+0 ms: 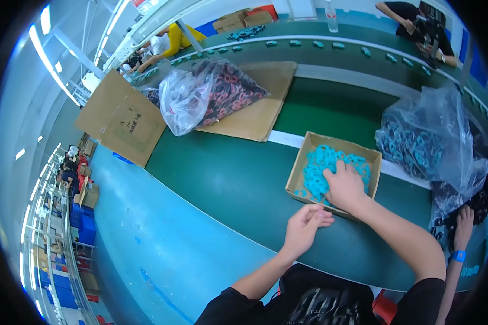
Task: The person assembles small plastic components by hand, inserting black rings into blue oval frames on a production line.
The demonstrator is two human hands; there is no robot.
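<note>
A shallow cardboard box (296, 172) on the green work surface holds a heap of small teal ring-shaped plastic pieces (320, 162). Inside it, my right hand (344, 185) reaches down with bent fingers, their tips hidden among the pieces. My left hand (305, 228) hovers by the near edge of the box. Its thumb and fingers are pressed together, and whatever they hold, if anything, is too small to make out.
Right of the box sits a clear bag of dark teal pieces (412, 143). Further left, a bag of dark and red pieces (230, 92) lies on flattened cardboard (260, 122). A co-worker's hand (463, 225) is at my right. Beyond runs a conveyor (358, 46) carrying small teal items.
</note>
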